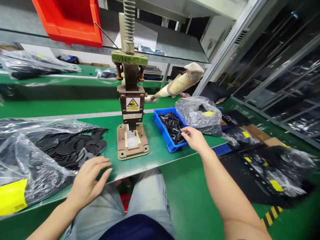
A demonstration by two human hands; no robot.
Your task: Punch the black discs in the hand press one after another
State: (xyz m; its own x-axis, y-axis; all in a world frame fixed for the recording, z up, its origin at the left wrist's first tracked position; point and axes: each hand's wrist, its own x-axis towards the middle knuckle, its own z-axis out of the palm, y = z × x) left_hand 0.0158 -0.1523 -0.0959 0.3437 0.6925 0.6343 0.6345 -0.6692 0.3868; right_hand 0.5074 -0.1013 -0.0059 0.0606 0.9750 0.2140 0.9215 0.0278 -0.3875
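Note:
My left hand (90, 180) lies at the front edge of the bench with fingers stretched out and thumb apart, holding nothing. Beside it, flat black curved pieces (72, 146) spill from a clear plastic bag (32, 160). My right hand (193, 137) reaches over the near right side of a blue bin (166, 136). Its thumb and fingertips are pinched together at the small black strips (171, 125) in the bin; what they hold, if anything, is hidden. Between my hands stands a hand press (132, 100), with a small clear block (132, 141) on its base.
The press's wrapped lever (182, 83) sticks out to the right, above the bin. A clear bag (200, 115) with black pieces sits behind the bin. An orange-red bin (72, 23) rests on the shelf above. More bagged parts (280, 173) lie at the right.

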